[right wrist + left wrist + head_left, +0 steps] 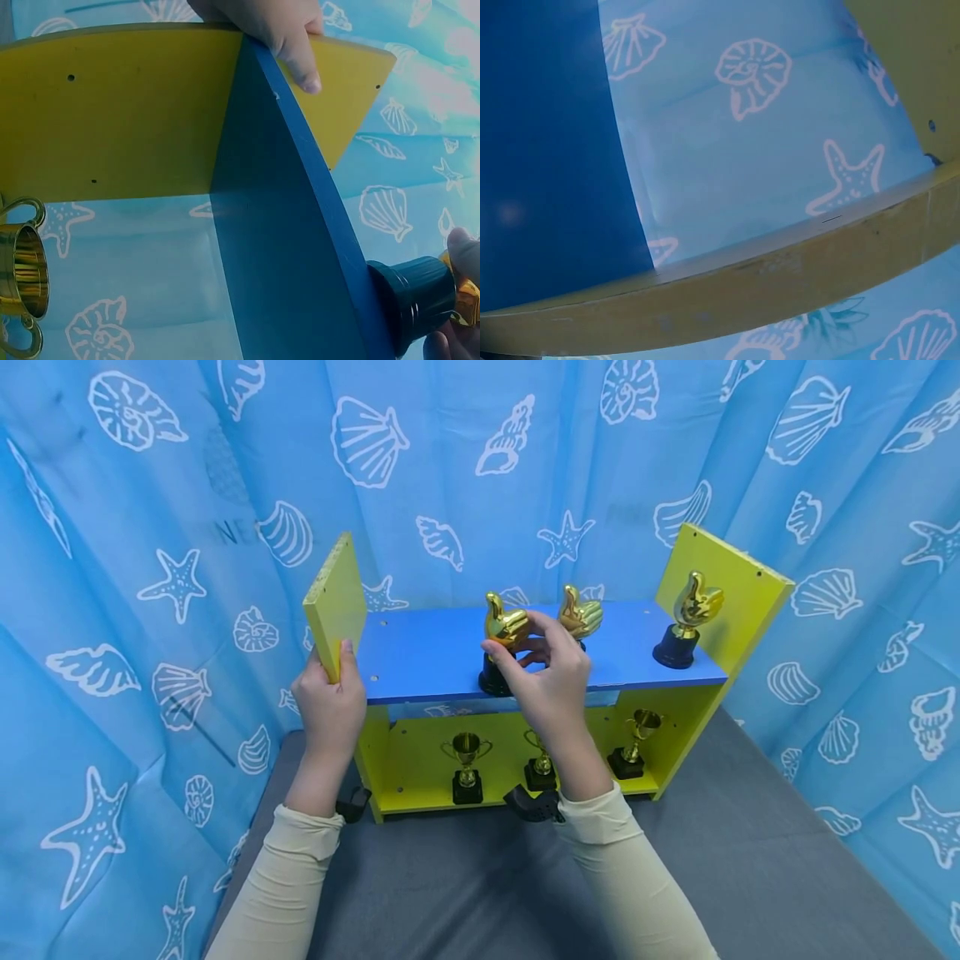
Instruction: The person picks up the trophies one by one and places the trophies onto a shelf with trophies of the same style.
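My right hand (551, 672) pinches a gold thumbs-up trophy (504, 622) between thumb and fingers. Its black base touches the blue shelf board (427, 652) near the front edge, as the right wrist view shows with the trophy base (416, 300). My left hand (330, 710) grips the front edge of the yellow left side panel (341, 593), thumb on the inner face. Partly behind the right hand stands a second thumbs-up trophy (579, 612). A third thumbs-up trophy (686, 622) is at the board's right end. The left wrist view shows the panel's edge (780, 277) but no fingers.
Below, on the yellow lower board (427, 760), stand a left cup trophy (467, 764), a middle cup trophy (540, 768) partly behind my right arm, and a right cup trophy (633, 743). The yellow right panel (738, 585) rises opposite. Shell-patterned blue curtain (450, 460) surrounds the grey tabletop (750, 860).
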Motion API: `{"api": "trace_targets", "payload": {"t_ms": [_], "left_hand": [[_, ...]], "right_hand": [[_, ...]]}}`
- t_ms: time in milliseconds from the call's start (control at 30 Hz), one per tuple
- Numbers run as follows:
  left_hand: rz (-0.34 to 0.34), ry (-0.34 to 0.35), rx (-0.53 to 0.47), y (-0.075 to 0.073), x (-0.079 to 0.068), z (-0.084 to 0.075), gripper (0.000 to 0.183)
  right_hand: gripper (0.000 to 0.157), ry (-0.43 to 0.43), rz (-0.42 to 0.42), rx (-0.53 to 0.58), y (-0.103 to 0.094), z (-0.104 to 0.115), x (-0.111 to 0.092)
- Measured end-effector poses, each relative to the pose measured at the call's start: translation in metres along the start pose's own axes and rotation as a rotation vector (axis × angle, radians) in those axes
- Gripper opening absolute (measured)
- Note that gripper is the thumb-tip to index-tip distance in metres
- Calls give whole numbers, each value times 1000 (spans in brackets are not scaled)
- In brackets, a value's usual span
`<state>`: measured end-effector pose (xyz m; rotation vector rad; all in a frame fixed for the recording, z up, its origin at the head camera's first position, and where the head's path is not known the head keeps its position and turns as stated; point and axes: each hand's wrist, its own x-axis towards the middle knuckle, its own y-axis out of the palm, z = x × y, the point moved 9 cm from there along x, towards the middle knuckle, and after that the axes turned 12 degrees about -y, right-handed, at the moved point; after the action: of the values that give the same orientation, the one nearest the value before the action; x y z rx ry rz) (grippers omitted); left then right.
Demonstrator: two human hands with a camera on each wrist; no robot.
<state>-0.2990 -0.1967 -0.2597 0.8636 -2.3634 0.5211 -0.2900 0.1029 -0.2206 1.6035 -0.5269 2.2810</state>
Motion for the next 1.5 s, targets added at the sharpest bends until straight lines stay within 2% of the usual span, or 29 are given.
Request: {"api": "trace_targets", "payload": {"t_ms": [167,800,1067,1500], "left_hand": [[-5,-1,-9,0,0,1,38],[-10,5,-6,-1,0,2,38],[-14,23,-3,0,0,0,39],[0,14,-21,1,0,1,40]], "right_hand": [[50,15,12,8,5,0,0],[50,-14,29,37,20,4,2],[51,-22,58,3,25,3,2],[51,-55,99,-30,35,4,3]]}}
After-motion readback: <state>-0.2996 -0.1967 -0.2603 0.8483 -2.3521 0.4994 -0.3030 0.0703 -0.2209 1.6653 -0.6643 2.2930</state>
